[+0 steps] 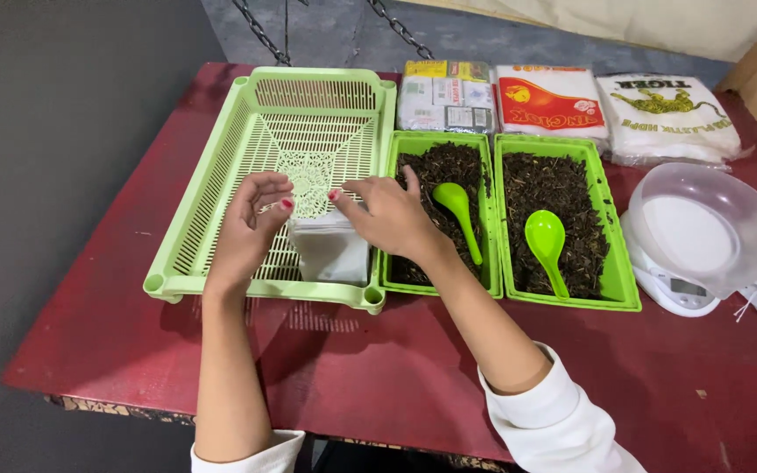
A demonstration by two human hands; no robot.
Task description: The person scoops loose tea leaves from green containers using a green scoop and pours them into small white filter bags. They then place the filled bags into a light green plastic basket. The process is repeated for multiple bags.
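Small white pouch [333, 248] lying in the near right corner of the light green slotted basket [221, 219], partly covered by the hands. Left hand [251, 223] over the basket floor just left of the pouch, fingers curled in narrow, thumb and forefinger pinched near the pouch's upper left corner; whether anything is gripped there, impossible to tell. Right hand [392, 215] reaching across the basket's right wall, fingertips down at the pouch's upper edge, fingers loosely bent and close together, nothing clearly held.

Right of the basket, touching its wall: narrow green tray [393, 144] filled with dark loose leaves, a green plastic spoon [459, 215] lying in them. Further right of the basket, a wider green tray [617, 263] of the same dark leaves with a larger green spoon [547, 245]. Beyond those trays, farther from the basket's right wall, a white kitchen scale [672, 289] with a clear bowl [703, 223] resting on it. Behind the trays, level with the basket's far edge, three flat plastic packets [554, 101] side by side. All on a dark red table [378, 377]. White sleeves pushed up both forearms.
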